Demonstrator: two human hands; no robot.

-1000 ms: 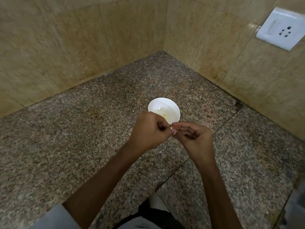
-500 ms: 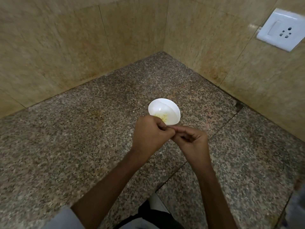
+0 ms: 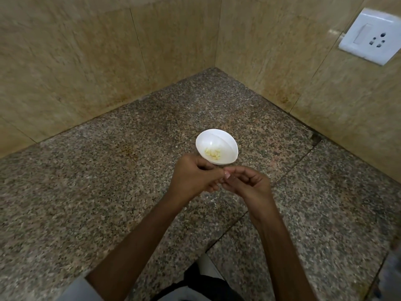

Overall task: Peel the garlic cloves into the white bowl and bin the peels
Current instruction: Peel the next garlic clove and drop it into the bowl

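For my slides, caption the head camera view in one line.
Left hand and right hand meet, curled together, over a granite counter near a white bowl holding peeled garlic cloves.

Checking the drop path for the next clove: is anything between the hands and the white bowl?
Nothing visible. The left hand and right hand meet by the near edge of the bowl; inside lie only a few peeled cloves.

Left hand and right hand held together at centre, fingers curled, fingertips touching, left forearm and right forearm angled inward.
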